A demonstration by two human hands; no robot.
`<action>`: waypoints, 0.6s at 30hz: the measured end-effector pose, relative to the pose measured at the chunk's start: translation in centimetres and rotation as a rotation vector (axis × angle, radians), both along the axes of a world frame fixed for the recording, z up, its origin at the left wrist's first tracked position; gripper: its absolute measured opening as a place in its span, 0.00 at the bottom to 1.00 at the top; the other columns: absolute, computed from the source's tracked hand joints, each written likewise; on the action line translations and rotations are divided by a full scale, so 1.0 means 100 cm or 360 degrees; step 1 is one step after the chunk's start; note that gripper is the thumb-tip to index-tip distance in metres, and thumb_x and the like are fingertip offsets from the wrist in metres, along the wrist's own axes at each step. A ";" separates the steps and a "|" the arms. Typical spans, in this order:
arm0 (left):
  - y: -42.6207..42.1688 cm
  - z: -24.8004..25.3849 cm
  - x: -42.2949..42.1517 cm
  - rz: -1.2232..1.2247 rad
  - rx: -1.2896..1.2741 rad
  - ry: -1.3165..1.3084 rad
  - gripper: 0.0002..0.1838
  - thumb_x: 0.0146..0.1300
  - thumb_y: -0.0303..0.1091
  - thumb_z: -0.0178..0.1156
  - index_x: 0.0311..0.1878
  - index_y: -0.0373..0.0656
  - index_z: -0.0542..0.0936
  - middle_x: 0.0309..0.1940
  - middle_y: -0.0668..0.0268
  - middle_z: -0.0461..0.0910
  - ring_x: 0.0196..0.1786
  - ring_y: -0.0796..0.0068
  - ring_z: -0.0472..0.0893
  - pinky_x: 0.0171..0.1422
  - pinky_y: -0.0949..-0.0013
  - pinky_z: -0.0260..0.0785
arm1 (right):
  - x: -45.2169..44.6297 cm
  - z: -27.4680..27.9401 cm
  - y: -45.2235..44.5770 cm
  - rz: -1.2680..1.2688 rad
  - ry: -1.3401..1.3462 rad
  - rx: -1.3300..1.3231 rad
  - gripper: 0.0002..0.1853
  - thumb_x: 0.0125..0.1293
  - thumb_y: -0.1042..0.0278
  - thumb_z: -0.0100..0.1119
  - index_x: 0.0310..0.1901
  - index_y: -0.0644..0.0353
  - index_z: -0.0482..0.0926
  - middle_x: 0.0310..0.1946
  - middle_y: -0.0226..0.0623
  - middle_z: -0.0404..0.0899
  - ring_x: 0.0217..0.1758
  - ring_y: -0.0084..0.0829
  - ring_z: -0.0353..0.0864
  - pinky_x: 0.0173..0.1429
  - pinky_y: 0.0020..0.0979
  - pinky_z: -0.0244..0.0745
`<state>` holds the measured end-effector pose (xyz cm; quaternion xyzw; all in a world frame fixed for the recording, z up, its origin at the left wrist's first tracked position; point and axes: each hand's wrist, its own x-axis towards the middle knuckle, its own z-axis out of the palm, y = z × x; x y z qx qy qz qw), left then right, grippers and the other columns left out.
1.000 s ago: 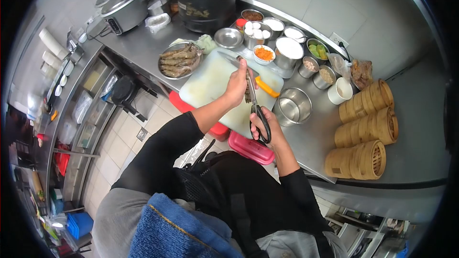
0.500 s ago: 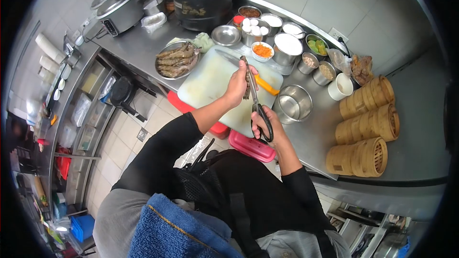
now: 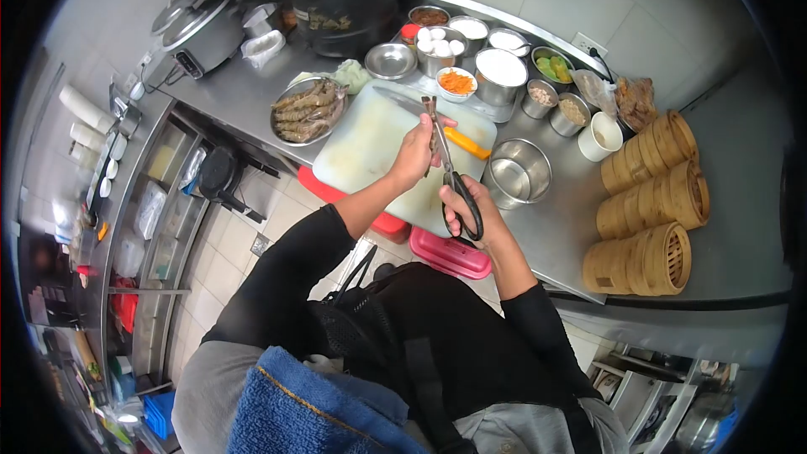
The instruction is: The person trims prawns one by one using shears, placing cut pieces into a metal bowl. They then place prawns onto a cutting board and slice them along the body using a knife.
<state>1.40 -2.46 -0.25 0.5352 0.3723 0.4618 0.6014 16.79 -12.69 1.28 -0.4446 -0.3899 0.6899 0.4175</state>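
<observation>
Partly, the left fingers (image 3: 423,129) hide 1 shrimp (image 3: 430,108).

Single head-worn, wide-angle view, looking forward and steeply down past the wearer's torso (image 3: 487,328) onto the left hand (image 3: 412,154) and right hand (image 3: 471,208), mid-frame, with the bench (image 3: 551,240) spreading beyond them.

The left hand (image 3: 412,151) covers much of the shrimp (image 3: 429,106) — where the tips of the scissors (image 3: 447,166) end is too fine to tell. The right hand (image 3: 481,208) hides part of their 2 loops. The bottom edge crops the blue towel (image 3: 311,408); 1 red item (image 3: 125,307) at left blurs — unidentifiable.
</observation>
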 end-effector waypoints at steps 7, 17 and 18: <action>-0.006 -0.006 0.004 -0.0003 0.0100 -0.0010 0.32 0.82 0.59 0.31 0.72 0.49 0.72 0.24 0.76 0.68 0.24 0.85 0.68 0.29 0.77 0.64 | -0.001 -0.001 -0.007 0.0002 0.0041 -0.0086 0.21 0.68 0.49 0.69 0.39 0.58 0.73 0.20 0.28 0.75 0.17 0.20 0.72 0.20 0.24 0.71; 0.002 -0.024 -0.004 0.0016 0.0081 -0.0093 0.31 0.82 0.58 0.34 0.71 0.47 0.72 0.25 0.76 0.68 0.26 0.86 0.67 0.30 0.78 0.64 | -0.006 -0.009 -0.015 0.0067 0.0059 0.0002 0.23 0.73 0.44 0.60 0.44 0.60 0.72 0.22 0.32 0.75 0.19 0.24 0.73 0.23 0.27 0.70; 0.001 -0.024 -0.006 0.0007 0.0106 -0.0057 0.31 0.83 0.57 0.34 0.71 0.46 0.73 0.26 0.76 0.68 0.26 0.86 0.67 0.30 0.78 0.63 | -0.008 -0.010 -0.016 0.0023 0.0183 0.0014 0.24 0.73 0.42 0.59 0.44 0.60 0.72 0.23 0.33 0.75 0.19 0.25 0.73 0.23 0.27 0.70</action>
